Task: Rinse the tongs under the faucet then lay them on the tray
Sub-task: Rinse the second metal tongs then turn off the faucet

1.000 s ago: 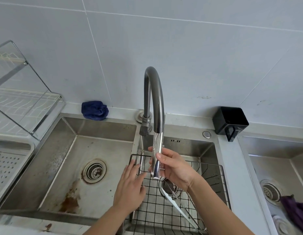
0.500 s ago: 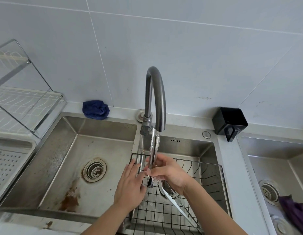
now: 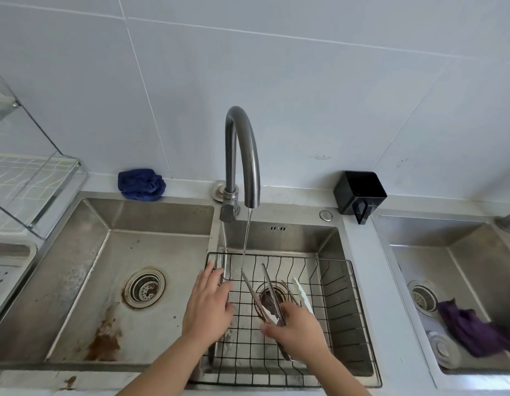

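Observation:
Water runs from the curved grey faucet [image 3: 243, 155] into the middle sink. My right hand [image 3: 298, 334] grips the handle end of metal tongs [image 3: 259, 292]; their two arms spread up and away, and the left tip meets the stream. My left hand [image 3: 209, 302] rests flat and open on the sink divider and the left rim of the black wire basket [image 3: 342, 318], holding nothing. A white utensil [image 3: 302, 292] lies in the basket beside the tongs. A perforated white tray [image 3: 5, 278] sits at the far left edge.
A dish rack [image 3: 33, 184] stands above the tray on the left. The left basin [image 3: 128, 281] has rust stains. On the back ledge are a blue cloth [image 3: 141, 184] and a black holder [image 3: 359, 192]. The right sink [image 3: 454, 295] holds a purple cloth [image 3: 474, 330].
My right hand dropped from up near the spout to low over the basket. The tongs went from upright against the faucet to angled tips-away, and water now runs in a clear stream.

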